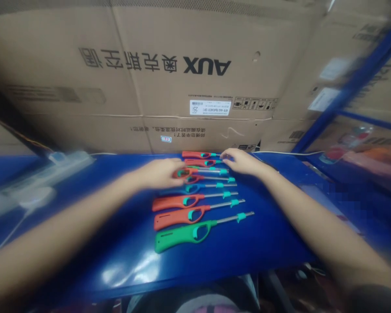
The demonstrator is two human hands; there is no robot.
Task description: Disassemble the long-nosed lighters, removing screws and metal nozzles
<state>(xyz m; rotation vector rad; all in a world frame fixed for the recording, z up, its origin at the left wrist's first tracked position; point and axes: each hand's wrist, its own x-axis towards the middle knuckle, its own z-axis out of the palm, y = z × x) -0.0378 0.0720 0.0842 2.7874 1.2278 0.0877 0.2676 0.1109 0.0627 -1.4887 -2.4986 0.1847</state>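
Long-nosed gas lighters lie in a column on the blue table, handles to the left and metal nozzles to the right. Nearest me is a green lighter (174, 238), with an orange-red lighter (172, 218) just beyond it. My left hand (161, 173) is closed over the handle end of a red lighter (184, 173) in the far part of the column; its fingers hide much of that handle. My right hand (239, 160) has its fingers bent together at the nozzle tips of the farthest red lighters (195, 162). What its fingertips pinch is too small to make out.
A large cardboard box (150, 95) with upside-down print stands behind the blue table (267, 243). At left lies a white power strip (61, 171) with a plugged-in charger (37, 198). A blue metal post (348, 87) slants up at right, near blurred pink and orange items (374, 158).
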